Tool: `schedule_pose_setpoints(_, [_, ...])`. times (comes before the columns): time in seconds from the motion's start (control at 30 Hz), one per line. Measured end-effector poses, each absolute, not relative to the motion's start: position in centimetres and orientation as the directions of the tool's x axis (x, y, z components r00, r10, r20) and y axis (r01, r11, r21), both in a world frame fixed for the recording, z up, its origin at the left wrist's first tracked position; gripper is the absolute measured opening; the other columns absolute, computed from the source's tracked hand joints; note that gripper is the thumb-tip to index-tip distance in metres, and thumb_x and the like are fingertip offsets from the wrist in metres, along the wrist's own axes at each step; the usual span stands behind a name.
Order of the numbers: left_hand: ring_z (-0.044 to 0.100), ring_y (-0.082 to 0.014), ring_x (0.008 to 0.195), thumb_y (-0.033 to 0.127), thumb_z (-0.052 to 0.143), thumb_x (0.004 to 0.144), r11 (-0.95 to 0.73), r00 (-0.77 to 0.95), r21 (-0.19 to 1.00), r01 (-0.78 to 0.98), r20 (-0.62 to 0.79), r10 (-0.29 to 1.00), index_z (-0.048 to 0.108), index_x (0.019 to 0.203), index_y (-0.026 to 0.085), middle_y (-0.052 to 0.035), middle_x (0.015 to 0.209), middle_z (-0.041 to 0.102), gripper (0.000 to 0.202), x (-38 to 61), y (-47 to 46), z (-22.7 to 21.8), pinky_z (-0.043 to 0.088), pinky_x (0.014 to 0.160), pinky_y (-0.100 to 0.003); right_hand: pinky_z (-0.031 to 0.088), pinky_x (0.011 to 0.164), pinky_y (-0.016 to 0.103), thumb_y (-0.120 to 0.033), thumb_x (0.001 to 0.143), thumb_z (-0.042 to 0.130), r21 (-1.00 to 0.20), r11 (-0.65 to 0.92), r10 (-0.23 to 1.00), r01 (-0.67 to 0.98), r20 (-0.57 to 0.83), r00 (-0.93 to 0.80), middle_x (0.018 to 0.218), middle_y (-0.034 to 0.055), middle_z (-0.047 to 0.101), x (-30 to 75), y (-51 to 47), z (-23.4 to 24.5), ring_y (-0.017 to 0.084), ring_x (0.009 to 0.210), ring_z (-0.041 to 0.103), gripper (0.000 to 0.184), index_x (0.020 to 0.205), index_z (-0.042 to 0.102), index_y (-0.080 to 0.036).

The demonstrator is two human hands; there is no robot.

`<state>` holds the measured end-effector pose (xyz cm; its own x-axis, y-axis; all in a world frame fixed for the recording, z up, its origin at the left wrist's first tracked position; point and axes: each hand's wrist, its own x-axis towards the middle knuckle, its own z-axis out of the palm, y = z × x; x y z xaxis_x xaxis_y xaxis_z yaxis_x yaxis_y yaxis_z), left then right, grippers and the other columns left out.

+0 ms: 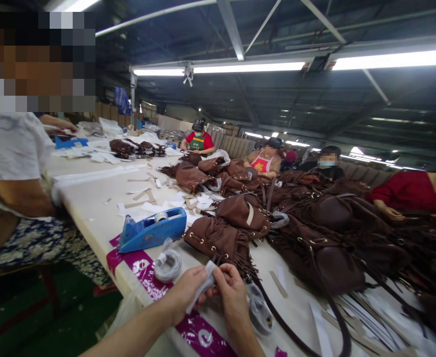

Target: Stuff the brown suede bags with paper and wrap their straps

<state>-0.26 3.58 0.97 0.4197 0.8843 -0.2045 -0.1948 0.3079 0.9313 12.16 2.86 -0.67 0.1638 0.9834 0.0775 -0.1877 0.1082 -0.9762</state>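
Observation:
My left hand [186,290] and my right hand [232,292] meet at the near edge of a long white table [91,208]. Both pinch a small white strip of paper or tape [203,286] between fingers and thumbs. Just beyond my hands lies a brown fringed leather bag [223,242]. A coiled white strip [168,264] sits left of my hands, and a blue tape dispenser [153,230] stands behind it. A dark brown strap [314,307] curves across the table to the right.
A big heap of brown bags [325,223] covers the table's right side. Paper scraps [154,198] litter the middle. A person in a white shirt [13,163] stands at the left edge. Several seated workers [266,159] face the far side. A purple label [143,270] marks the near edge.

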Motion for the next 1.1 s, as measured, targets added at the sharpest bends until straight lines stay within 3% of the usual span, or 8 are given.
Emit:
schedule_pose_setpoints(0.17, [0.051,-0.0108,0.049,0.063,0.061,0.071,0.310,0.428,0.930,-0.200,-0.201,0.881,0.054,0.094,0.017,0.0015,0.063,0.057,0.052,-0.5,3.9,0.5,0.038,0.045,-0.021,0.043,0.044,0.024,-0.044,0.063,0.081,-0.942,0.068,0.998,-0.330,0.061,0.032,0.080,-0.0012,0.068,11.7,2.2,-0.5,0.012,0.045,0.055,0.059,0.105,0.043,-0.025])
schedule_pose_setpoints(0.37, [0.055,-0.0146,0.049,0.058,0.059,0.073,0.206,0.407,0.974,-0.091,-0.152,0.901,0.058,0.097,0.015,-0.0002,0.061,0.060,0.050,-0.5,4.4,0.2,0.042,0.047,-0.025,0.044,0.047,0.023,-0.037,0.065,0.079,-0.952,0.042,0.999,-0.304,0.034,0.031,0.083,0.0036,0.073,11.9,2.2,-1.0,0.015,0.053,0.060,0.058,0.110,0.046,-0.021])
schedule_pose_setpoints(0.53, [0.058,-0.0158,0.059,0.048,0.064,0.072,0.178,0.439,0.973,-0.150,-0.096,0.893,0.062,0.092,0.014,-0.0028,0.072,0.065,0.040,-0.9,4.2,1.1,0.044,0.056,-0.025,0.045,0.048,0.024,-0.032,0.067,0.074,-0.967,0.039,0.998,-0.252,0.027,0.051,0.086,0.0053,0.074,11.5,2.3,-0.9,0.017,0.057,0.063,0.054,0.112,0.048,-0.019])
schedule_pose_setpoints(0.67, [0.060,-0.0188,0.067,0.049,0.063,0.072,0.235,0.443,0.948,-0.214,-0.120,0.888,0.065,0.086,0.012,-0.0056,0.074,0.067,0.039,-1.3,3.9,2.1,0.044,0.063,-0.028,0.048,0.054,0.028,-0.032,0.067,0.071,-0.983,0.069,0.990,-0.171,0.046,0.134,0.080,0.0043,0.073,10.9,2.3,-0.7,0.019,0.059,0.062,0.051,0.111,0.047,-0.018])
schedule_pose_setpoints(0.8, [0.059,-0.0190,0.064,0.026,0.061,0.061,0.455,0.552,0.838,-0.300,-0.237,0.799,0.066,0.089,0.013,-0.0051,0.071,0.065,0.032,-2.0,4.1,2.6,0.046,0.063,-0.029,0.047,0.055,0.027,-0.031,0.069,0.068,-0.992,0.067,0.985,-0.111,0.048,0.168,0.078,0.0028,0.072,10.8,2.2,-0.7,0.020,0.064,0.064,0.048,0.109,0.045,-0.019])
schedule_pose_setpoints(0.97, [0.062,-0.0192,0.074,0.013,0.057,0.055,0.606,0.734,0.703,-0.373,-0.176,0.656,0.067,0.095,0.011,-0.0063,0.077,0.066,0.040,-3.2,4.6,2.8,0.047,0.079,-0.031,0.045,0.056,0.025,-0.034,0.073,0.064,-0.982,0.186,0.961,-0.020,0.177,0.211,0.065,-0.0056,0.058,11.0,2.1,-0.9,0.016,0.060,0.056,0.023,0.083,0.047,-0.023])
schedule_pose_setpoints(1.1, [0.064,-0.0182,0.076,0.005,0.058,0.056,0.601,0.757,0.691,-0.402,-0.119,0.643,0.066,0.100,0.011,-0.0068,0.081,0.067,0.045,-3.7,4.8,2.5,0.047,0.077,-0.027,0.043,0.061,0.024,-0.035,0.078,0.058,-0.970,0.232,0.955,0.074,0.242,0.171,0.067,-0.0051,0.052,11.1,2.0,-1.3,0.015,0.065,0.052,0.015,0.074,0.051,-0.022])
